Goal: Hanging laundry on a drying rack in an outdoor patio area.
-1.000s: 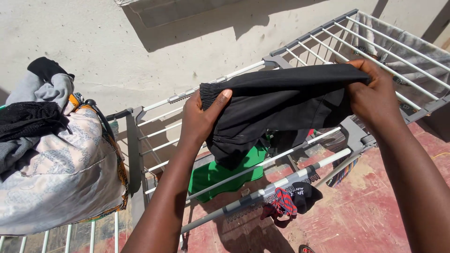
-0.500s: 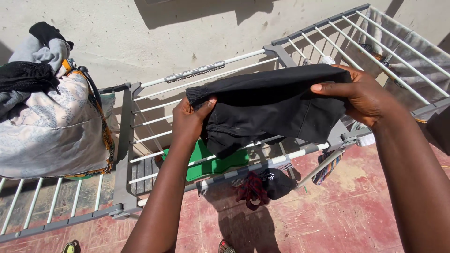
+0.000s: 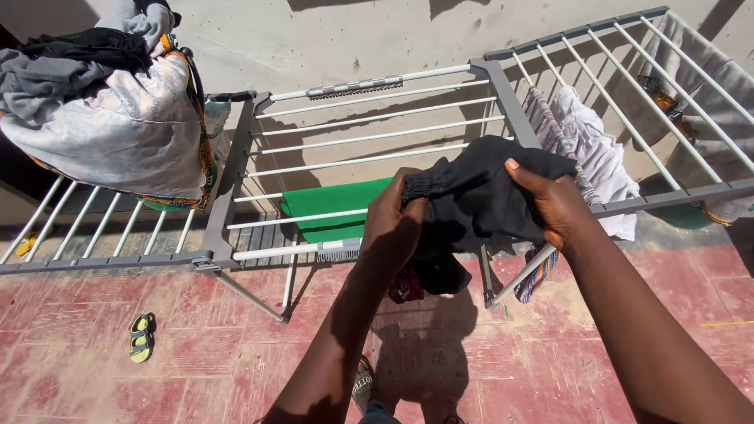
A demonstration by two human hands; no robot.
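Note:
Both of my hands grip a black garment (image 3: 479,200) bunched in front of a grey metal drying rack (image 3: 236,165). My left hand (image 3: 393,224) pinches its ribbed elastic edge on the left. My right hand (image 3: 554,204) holds the cloth's right side, thumb on top. The garment hangs over the rack's near rail, just left of its right wing. A green cloth (image 3: 334,208) lies over the rack's lower bars beside my left hand.
A heap of grey, black and patterned clothes (image 3: 110,110) sits on the rack's left wing. White and striped cloths (image 3: 585,145) hang on the right wing. A yellow-green sandal (image 3: 141,338) lies on the red tiled floor. A plastered wall stands behind.
The view has tilted down and the rack has shifted up in frame. My hands have drawn closer together and lower, bunching the black garment that was spread wide over the bars.

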